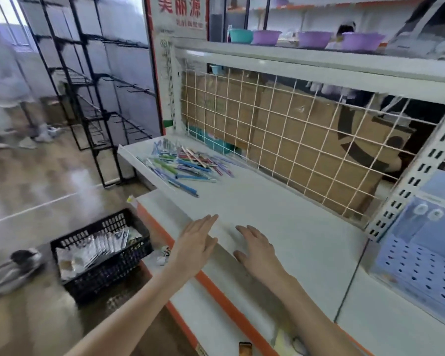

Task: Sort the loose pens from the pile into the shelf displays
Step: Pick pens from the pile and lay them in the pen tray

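A pile of loose pens (pixel 188 164), mostly blue with some green, red and pink, lies at the far left end of the white shelf (pixel 280 209). One blue pen (pixel 184 187) lies apart at the pile's near edge. My left hand (pixel 197 244) hovers at the shelf's front edge with its fingers straight, holding nothing. My right hand (pixel 257 250) is flat over the shelf surface beside it, fingers relaxed and empty. Both hands are well short of the pile. A pale blue perforated pen display (pixel 421 263) stands at the right.
A white wire grid (pixel 280 134) backs the shelf, with cardboard boxes behind it. A black crate (pixel 103 255) of packets sits on the floor at the left, beside a shoe (pixel 10 271). Black wire racks (pixel 93 93) stand farther back. Purple basins (pixel 316 38) line the top shelf.
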